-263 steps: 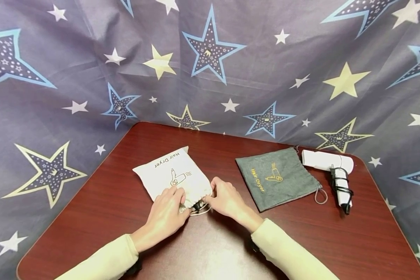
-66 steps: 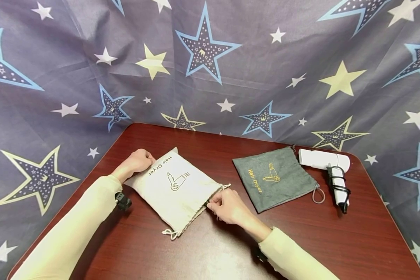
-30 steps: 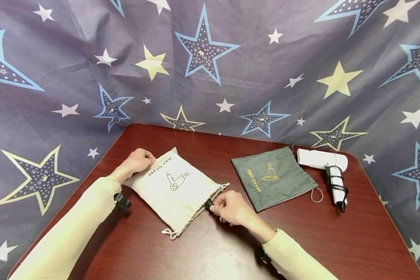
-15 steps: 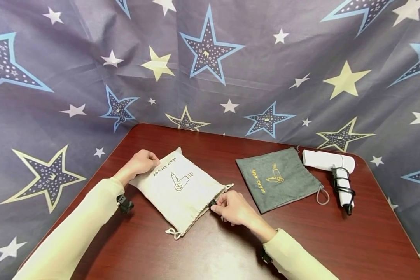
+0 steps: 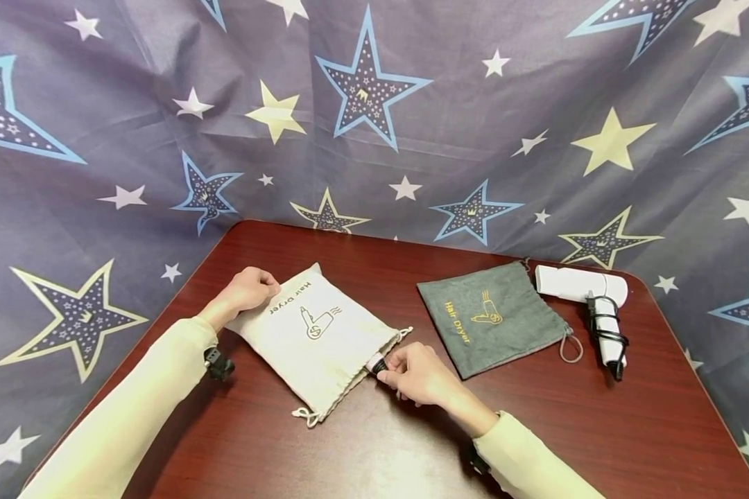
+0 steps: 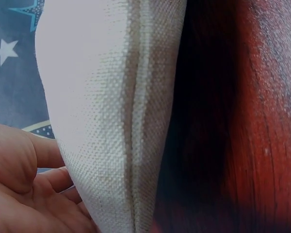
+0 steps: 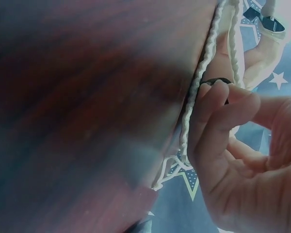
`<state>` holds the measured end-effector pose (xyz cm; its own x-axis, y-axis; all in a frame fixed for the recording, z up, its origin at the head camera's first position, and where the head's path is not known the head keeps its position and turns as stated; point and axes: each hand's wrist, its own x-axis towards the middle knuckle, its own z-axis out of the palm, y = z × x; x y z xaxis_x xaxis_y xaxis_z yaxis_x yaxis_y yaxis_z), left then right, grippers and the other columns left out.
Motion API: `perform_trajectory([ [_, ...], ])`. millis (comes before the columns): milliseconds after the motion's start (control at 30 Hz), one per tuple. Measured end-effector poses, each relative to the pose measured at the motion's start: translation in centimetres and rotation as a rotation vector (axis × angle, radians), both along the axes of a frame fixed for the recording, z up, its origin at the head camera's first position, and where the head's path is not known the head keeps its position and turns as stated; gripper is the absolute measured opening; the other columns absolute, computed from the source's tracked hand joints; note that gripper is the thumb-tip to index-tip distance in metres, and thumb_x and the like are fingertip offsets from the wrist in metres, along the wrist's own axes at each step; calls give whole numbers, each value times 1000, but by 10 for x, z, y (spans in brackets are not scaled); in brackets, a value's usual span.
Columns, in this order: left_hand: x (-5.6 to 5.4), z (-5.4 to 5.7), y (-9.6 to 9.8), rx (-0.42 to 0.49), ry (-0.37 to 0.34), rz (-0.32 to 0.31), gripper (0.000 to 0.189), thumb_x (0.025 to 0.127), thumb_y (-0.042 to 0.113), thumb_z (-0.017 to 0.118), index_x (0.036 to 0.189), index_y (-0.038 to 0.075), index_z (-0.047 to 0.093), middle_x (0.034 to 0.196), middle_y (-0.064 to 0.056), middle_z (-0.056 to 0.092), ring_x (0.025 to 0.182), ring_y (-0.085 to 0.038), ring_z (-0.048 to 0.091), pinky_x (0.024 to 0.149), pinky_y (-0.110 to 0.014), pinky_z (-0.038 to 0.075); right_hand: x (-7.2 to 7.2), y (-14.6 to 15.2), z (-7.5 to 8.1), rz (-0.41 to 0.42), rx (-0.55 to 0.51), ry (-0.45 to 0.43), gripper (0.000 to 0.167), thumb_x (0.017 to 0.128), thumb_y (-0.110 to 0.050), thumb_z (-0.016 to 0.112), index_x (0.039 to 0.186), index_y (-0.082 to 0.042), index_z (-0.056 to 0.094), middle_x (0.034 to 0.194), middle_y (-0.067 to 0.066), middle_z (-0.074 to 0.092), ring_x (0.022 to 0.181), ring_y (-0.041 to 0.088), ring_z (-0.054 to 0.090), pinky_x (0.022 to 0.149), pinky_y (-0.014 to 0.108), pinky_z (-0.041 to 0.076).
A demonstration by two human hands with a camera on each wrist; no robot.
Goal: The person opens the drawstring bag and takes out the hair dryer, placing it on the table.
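Observation:
A cream drawstring bag point(image 5: 302, 339) printed "Hair Dryer" lies on the table, its mouth loosened toward the front right. At its far left corner my left hand point(image 5: 247, 287) pinches the cloth; in the left wrist view that hand point(image 6: 34, 194) is beside the bag's seam point(image 6: 136, 116). My right hand point(image 5: 419, 374) pinches the black ribbed end point(image 5: 378, 365) of a white handle, which looks like a hair dryer's, just outside the mouth. The rest of it is hidden inside the bag. In the right wrist view, thumb and fingers meet by the bag's gathered rim point(image 7: 199, 77).
To the right lies a grey drawstring bag point(image 5: 489, 319) with gold "Hair Dryer" print. A white hair dryer point(image 5: 577, 285), black cord wound round its handle, rests at the table's back right corner. Behind the reddish-brown table point(image 5: 537, 416) hangs a star-patterned cloth point(image 5: 412, 104).
Both hands were at the bag's gathered mouth; it is now loosened. My left hand has moved to the far corner. My right hand has drawn the black end outward, and white handle now shows.

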<state>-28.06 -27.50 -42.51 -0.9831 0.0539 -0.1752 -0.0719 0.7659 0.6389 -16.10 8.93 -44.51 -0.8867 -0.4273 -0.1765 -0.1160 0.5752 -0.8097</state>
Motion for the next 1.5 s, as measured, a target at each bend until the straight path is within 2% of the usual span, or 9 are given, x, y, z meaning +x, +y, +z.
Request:
perform_trajectory([
  [233,0,1,3,3,-13,13,21,102,22,64,97,3,73,110,-17,66,100,-32,58,80,-35,45,0,2,2,-12,7,7,21,96,-23,78,83,-10,68,63,7,68,48,21,62,40,29,48],
  [667,-3,-5,4,-2,31,22,18,100,18,65,99,3,74,114,-19,69,106,-34,58,85,-37,44,0,2,0,-24,13,2,26,96,-21,78,76,-12,65,58,4,66,44,16,58,40,29,47],
  [933,-2,-3,0,-4,10,23,19,101,18,63,101,2,73,115,-20,67,106,-35,57,86,-39,44,4,9,2,4,41,11,23,96,-23,79,77,-13,68,60,4,67,43,17,59,41,31,49],
  [1167,-1,1,1,-10,4,24,23,101,23,65,102,2,73,116,-19,68,106,-34,58,86,-39,45,2,8,4,4,38,16,23,95,-28,79,82,-11,69,60,2,65,46,21,62,42,31,50],
  [1333,0,2,3,-2,24,23,22,99,21,66,104,1,75,114,-20,69,108,-35,60,89,-41,46,2,8,3,-10,39,0,23,95,-28,79,84,-11,69,60,1,65,46,19,61,42,31,50],
  [1500,-1,-1,3,7,51,31,18,97,17,67,100,1,74,110,-19,69,104,-35,59,85,-39,46,3,8,2,-14,35,-5,22,95,-27,80,83,-11,69,60,2,65,46,22,62,41,31,50],
])
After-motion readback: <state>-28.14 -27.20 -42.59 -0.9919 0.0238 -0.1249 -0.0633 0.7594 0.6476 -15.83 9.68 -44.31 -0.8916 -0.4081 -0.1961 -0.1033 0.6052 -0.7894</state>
